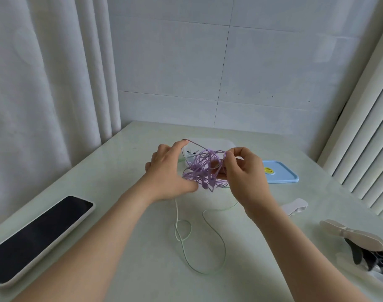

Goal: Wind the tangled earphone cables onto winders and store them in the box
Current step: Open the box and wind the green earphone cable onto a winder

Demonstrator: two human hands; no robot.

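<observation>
Centre frame, above the box (219, 142): untangling step, nothing wound yet.

- Left hand (168, 173) holds the purple cable tangle (204, 171) by its left edge, one strand hooked over the forefinger.
- Right hand (245, 171) pinches strands on its right side.
- Pale cable (224, 247) lies loose on the table (125, 214), lower centre.

Next, I judge: find a free end and tease it out.

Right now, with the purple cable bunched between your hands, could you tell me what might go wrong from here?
1. The left hand and right hand both pull strands of the purple cable, a dense tangle; tugging apart could tighten its knots.
2. The pale green cable lies looped on the table just below and runs up under the hands toward the box; it may snag and get dragged along.
</observation>
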